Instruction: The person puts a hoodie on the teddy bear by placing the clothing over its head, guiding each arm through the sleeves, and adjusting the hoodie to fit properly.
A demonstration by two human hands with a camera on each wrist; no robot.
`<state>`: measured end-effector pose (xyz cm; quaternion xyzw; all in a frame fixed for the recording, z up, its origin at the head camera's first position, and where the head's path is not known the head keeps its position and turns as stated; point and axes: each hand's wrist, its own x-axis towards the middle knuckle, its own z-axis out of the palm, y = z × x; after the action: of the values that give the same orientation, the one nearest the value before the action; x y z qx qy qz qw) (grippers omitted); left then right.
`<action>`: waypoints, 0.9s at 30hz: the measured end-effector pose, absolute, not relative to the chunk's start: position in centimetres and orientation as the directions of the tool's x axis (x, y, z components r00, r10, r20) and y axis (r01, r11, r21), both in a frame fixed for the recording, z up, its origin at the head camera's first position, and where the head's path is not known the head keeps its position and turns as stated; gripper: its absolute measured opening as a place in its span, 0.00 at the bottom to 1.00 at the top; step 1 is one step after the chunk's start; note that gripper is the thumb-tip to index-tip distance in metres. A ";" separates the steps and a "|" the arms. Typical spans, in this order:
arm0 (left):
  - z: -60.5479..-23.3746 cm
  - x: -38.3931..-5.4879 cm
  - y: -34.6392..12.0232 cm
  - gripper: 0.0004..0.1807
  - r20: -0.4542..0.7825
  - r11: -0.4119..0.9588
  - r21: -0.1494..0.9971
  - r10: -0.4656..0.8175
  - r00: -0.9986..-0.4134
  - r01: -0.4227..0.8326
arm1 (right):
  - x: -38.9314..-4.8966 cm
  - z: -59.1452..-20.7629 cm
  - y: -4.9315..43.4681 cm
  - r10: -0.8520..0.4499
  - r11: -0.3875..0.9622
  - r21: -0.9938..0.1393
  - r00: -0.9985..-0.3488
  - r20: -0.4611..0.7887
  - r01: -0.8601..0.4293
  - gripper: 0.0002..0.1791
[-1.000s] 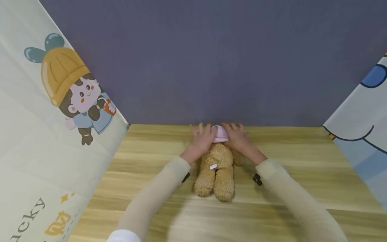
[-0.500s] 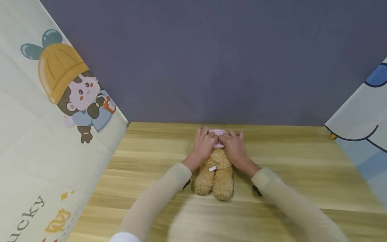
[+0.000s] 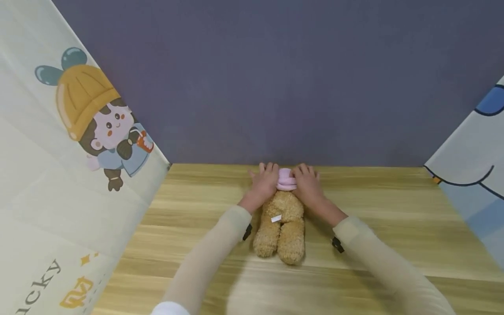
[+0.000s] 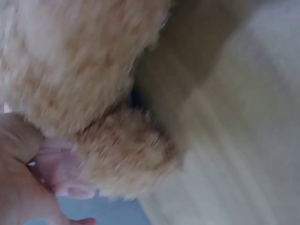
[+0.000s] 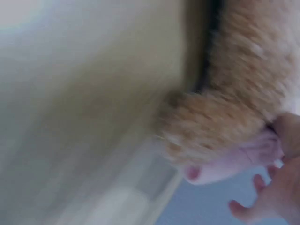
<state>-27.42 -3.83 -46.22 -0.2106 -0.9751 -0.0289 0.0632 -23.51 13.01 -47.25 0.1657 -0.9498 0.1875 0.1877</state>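
A light-brown teddy bear (image 3: 284, 210), its white tag (image 3: 276, 218) showing, is on the wooden surface with its legs towards me. Over the top of it lies a small pink hat (image 3: 286, 181). On its left side my left hand (image 3: 265, 183) grips the hat's edge. My right hand (image 3: 310, 188) pinches the opposite edge, thumb at the pink cloth. In the left wrist view, the left hand (image 4: 21, 173) is beside curly fur and the pink hat (image 4: 58, 164). The right wrist view shows other fingers of the right hand (image 5: 281, 187) off the hat.
The wood-grain tabletop (image 3: 189, 210) spreads around the bear. A dark grey-blue panel (image 3: 291, 87) rises just beyond the hands. A printed cloth (image 3: 78, 205) hangs on the left, another printed cloth (image 3: 468, 162) on the right.
Half a second ago both thumbs were close together over the pink hat; now the hands are farther apart, at its sides, and more of it shows. The bear has hardly moved.
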 end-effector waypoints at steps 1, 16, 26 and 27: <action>-46.3 -27.3 -3.8 0.17 0.142 0.912 0.032 0.401 -0.905 0.409 | -23.6 -47.0 13.1 -0.239 0.872 -0.319 -0.893 0.382 -0.370 0.27; -48.3 -27.2 -6.3 0.18 0.447 0.847 -0.093 0.505 -0.738 0.523 | -25.2 -45.7 12.9 -0.371 0.863 -0.256 -0.890 0.264 -0.435 0.32; -44.2 -27.6 -6.7 0.35 0.117 0.739 -0.050 0.672 -0.731 0.672 | -25.2 -45.6 13.6 -0.285 0.902 -0.277 -0.938 0.196 -0.331 0.30; -43.9 -27.6 -6.6 0.35 0.115 0.736 -0.085 0.677 -0.727 0.672 | -25.2 -45.6 13.6 -0.284 0.903 -0.272 -0.936 0.206 -0.334 0.29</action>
<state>-27.58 -6.58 -43.94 -0.3629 -0.9291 0.0188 0.0694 -25.15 13.62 -45.61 0.1590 -0.9720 0.1531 0.0811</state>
